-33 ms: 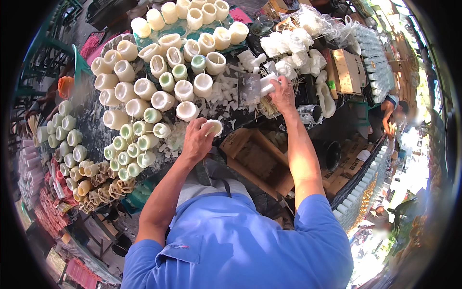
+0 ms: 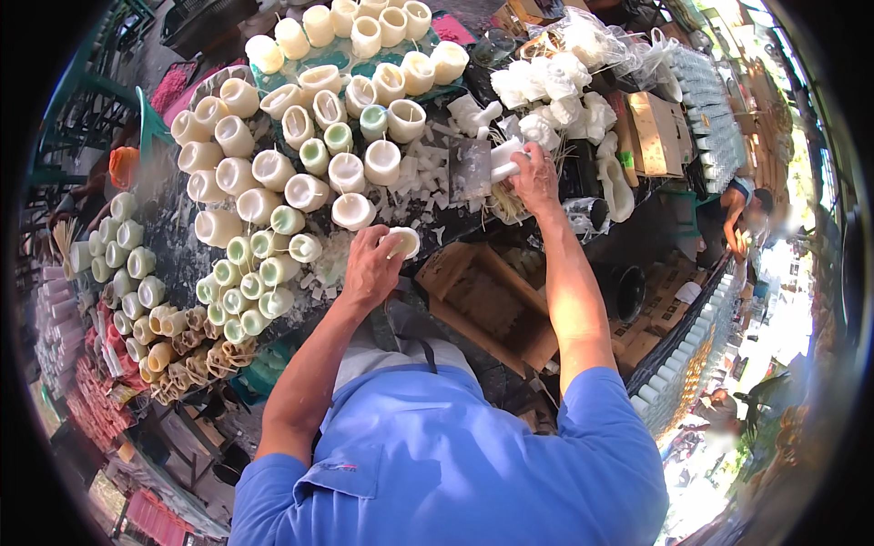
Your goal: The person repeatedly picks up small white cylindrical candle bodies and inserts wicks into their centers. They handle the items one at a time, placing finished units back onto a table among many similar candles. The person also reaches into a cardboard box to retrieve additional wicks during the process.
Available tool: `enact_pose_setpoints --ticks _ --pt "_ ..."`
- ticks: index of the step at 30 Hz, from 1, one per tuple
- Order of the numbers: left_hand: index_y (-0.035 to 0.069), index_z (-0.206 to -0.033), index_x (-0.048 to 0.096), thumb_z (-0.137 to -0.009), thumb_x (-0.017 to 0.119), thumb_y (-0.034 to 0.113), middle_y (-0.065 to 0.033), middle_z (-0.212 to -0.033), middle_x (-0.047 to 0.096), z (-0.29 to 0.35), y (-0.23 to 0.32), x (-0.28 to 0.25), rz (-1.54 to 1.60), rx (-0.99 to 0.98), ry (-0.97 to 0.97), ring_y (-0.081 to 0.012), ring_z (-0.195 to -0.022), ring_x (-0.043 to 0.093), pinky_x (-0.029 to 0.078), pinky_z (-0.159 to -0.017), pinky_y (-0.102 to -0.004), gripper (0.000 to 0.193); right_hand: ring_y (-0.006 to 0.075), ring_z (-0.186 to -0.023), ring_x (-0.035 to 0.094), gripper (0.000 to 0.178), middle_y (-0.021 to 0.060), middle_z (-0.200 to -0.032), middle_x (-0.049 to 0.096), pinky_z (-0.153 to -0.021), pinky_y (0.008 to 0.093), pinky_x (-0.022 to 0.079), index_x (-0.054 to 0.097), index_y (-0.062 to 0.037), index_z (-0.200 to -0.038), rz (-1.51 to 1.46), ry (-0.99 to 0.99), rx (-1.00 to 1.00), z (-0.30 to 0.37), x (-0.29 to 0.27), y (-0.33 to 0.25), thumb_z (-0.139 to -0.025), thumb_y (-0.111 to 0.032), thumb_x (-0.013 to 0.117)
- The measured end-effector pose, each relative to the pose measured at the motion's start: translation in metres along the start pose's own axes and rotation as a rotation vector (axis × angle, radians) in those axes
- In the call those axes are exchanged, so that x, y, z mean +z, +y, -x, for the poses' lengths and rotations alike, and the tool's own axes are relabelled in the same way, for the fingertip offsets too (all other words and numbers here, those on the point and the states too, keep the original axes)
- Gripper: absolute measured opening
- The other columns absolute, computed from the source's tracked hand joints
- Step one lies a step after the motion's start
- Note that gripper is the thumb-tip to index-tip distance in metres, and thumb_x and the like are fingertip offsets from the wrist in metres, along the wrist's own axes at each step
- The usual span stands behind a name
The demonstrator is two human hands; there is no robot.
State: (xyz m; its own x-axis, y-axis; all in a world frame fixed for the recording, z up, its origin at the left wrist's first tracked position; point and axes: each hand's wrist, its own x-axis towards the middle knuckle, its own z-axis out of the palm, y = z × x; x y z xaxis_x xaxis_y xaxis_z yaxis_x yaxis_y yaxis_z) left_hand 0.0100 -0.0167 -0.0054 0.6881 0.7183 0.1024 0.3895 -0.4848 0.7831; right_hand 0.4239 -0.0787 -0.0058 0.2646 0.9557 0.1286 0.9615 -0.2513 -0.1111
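Observation:
My left hand is closed round a short cream-white candle with a hollowed top, at the near edge of the table. My right hand grips a white block, possibly wax; its far side is partly covered by the fingers. Beside that block lies a dark flat square plate. Left of the plate, white chips and chunks are scattered on the dark tabletop. Just beyond my left hand stands another round candle. A bundle of thin pale wicks hangs below my right hand.
Rows of cream and pale green candles fill the table's left side. White flower-shaped pieces are heaped at the far right, near a cardboard box. An open carton stands below the table edge. Another person is at the right.

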Motion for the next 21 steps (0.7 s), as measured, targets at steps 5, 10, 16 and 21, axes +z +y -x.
enact_pose_setpoints --ticks 5,10,16,21 --pt "0.004 -0.119 0.073 -0.086 0.084 0.008 -0.0174 -0.129 0.065 0.005 -0.001 0.001 -0.034 0.003 0.007 -0.0406 -0.121 0.063 0.053 -0.103 -0.049 0.035 0.0397 -0.113 0.065 0.047 0.0135 -0.119 0.067 -0.095 0.051 0.054 0.073 -0.0128 -0.121 -0.018 -0.043 0.059 0.003 -0.012 0.0 -0.077 -0.012 0.09" --pt "0.004 -0.122 0.074 -0.09 0.083 0.013 -0.0179 -0.13 0.065 0.0 -0.009 0.007 -0.042 -0.059 -0.004 -0.0401 -0.121 0.064 0.054 -0.103 -0.0489 0.035 0.0358 -0.107 0.068 0.03 0.0138 -0.111 0.071 -0.092 0.0488 0.055 0.073 -0.0051 -0.111 -0.139 0.209 0.015 0.0 0.0 -0.059 -0.084 -0.012 0.083" --pt "0.004 -0.126 0.073 -0.093 0.081 0.018 -0.0193 -0.134 0.065 0.003 -0.01 0.007 -0.027 -0.128 -0.058 -0.0409 -0.122 0.065 0.054 -0.104 -0.0492 0.036 0.0445 -0.122 0.066 0.09 0.0194 -0.143 0.056 -0.096 0.0509 0.059 0.049 -0.0093 -0.149 -0.204 -0.193 -0.119 -0.04 0.067 -0.155 -0.075 -0.029 0.096" --pt "0.004 -0.129 0.071 -0.095 0.08 0.018 -0.0197 -0.136 0.065 0.011 -0.006 0.002 -0.016 -0.189 -0.058 -0.0412 -0.126 0.065 0.055 -0.104 -0.049 0.038 0.0451 -0.124 0.067 0.1 0.0212 -0.146 0.053 -0.098 0.0554 0.059 0.052 -0.0127 -0.153 -0.058 -0.448 -0.027 -0.072 0.073 -0.174 -0.071 -0.043 0.1"
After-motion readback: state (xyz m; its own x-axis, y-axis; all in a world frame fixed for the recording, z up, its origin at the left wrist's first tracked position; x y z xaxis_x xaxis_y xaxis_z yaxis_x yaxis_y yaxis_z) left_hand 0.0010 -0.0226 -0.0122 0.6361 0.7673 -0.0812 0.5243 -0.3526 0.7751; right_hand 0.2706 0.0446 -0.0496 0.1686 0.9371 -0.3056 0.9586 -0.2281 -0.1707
